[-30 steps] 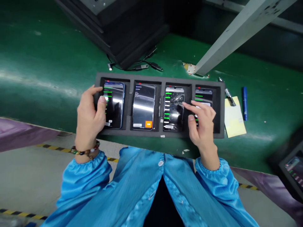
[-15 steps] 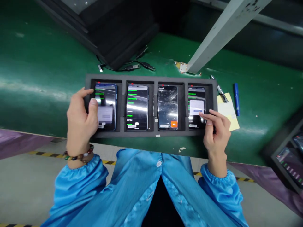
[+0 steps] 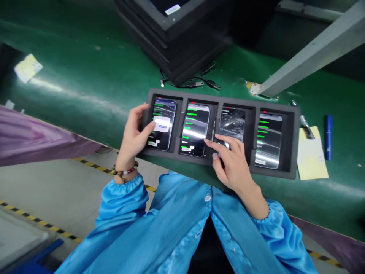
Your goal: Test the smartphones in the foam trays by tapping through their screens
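Note:
A dark foam tray with several compartments lies in front of me, a smartphone in each. My left hand grips the tray's left end, its thumb over the leftmost phone, whose screen shows a white pop-up box. Fingers apart and holding nothing, my right hand is over the middle of the tray. Its index fingertip is at the right edge of the second phone; whether it touches is unclear. The hand partly hides the third phone. Green text lines show on the rightmost phone.
Behind the tray are stacked black foam trays and black cables. A grey metal post rises at back right. Yellow sticky notes, a pen and a blue marker lie right of the tray on the green table.
My right hand has moved left from the rightmost phone to between the second and third phones. The rightmost phone's pop-up is gone. The view has shifted; my left hand stays at the tray's left end.

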{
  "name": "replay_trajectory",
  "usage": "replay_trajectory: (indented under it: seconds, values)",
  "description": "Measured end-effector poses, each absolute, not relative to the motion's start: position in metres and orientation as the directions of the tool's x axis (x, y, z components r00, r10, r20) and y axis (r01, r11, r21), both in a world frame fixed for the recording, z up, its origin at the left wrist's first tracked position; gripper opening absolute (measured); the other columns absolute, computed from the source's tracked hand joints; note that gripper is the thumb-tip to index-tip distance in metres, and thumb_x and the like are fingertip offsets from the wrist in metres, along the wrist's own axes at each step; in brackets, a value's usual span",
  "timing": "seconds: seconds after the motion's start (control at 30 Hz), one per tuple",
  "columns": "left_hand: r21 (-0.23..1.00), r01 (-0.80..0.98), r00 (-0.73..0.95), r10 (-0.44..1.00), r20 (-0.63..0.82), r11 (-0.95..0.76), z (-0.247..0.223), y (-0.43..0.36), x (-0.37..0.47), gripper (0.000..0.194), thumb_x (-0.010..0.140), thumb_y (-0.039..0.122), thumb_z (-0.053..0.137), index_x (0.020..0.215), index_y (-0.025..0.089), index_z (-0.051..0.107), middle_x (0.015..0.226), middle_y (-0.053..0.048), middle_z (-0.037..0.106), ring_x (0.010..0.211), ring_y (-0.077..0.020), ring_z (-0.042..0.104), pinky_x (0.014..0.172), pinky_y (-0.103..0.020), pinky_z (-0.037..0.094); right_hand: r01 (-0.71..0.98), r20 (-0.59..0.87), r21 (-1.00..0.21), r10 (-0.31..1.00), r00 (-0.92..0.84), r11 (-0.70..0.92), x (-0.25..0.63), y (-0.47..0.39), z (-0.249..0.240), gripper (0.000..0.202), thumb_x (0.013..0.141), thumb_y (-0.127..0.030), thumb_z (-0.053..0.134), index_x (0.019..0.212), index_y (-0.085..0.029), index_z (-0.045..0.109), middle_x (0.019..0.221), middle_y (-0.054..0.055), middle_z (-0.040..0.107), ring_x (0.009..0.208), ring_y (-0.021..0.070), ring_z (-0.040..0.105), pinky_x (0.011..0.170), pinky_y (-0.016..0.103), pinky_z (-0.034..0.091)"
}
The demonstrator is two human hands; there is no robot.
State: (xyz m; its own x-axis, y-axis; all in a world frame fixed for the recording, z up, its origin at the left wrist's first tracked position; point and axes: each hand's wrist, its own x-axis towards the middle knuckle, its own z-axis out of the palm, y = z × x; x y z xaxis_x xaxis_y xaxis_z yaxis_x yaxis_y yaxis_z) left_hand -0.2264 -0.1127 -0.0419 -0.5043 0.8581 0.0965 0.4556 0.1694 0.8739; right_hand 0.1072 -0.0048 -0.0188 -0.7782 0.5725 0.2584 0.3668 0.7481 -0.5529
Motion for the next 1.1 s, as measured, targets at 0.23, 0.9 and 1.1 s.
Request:
replay_trajectory:
  seconds: [0.23,0.9,1.1]
  values:
    - [0.715,0.672,-0.439,0.882,0.171,0.196,-0.043,-0.113,-0.226,0.080,0.090,0.057,0.084,0.157,0.027,0.052,0.167,-0.015,0.052,0.164,-0.0351,0.044,0.140,-0.054,0.034,0.361,0.274,-0.554,0.574,-0.772,0.750,0.094,-0.006,-0.019,0.048,0.105,-0.014,0.052,0.150,-0.028,0.059,0.139,0.007,0.078,0.145,0.0303,0.063,0.120,0.055,0.045]
    - [0.788,0.586,-0.499,0.850,0.170,0.187,-0.045,-0.117,-0.226,0.049,0.106,0.042,0.068,0.153,0.038,0.056,0.165,-0.006,0.057,0.155,-0.0289,0.057,0.135,-0.052,0.045,0.516,0.297,-0.570,0.746,-0.596,0.640,0.136,0.010,-0.018,0.038,0.110,-0.022,0.050,0.140,-0.029,0.071,0.144,0.009,0.073,0.142,0.0307,0.064,0.121,0.057,0.045]
    - [0.764,0.609,-0.514,0.839,0.177,0.212,-0.039,-0.113,-0.222,0.050,0.108,0.036,0.068,0.154,0.021,0.058,0.163,-0.014,0.059,0.151,-0.0288,0.059,0.133,-0.052,0.045,0.592,0.323,-0.590,0.833,-0.450,0.549,0.184,0.018,-0.031,0.036,0.111,-0.029,0.051,0.137,-0.027,0.076,0.132,0.010,0.079,0.138,0.0319,0.067,0.119,0.058,0.050]
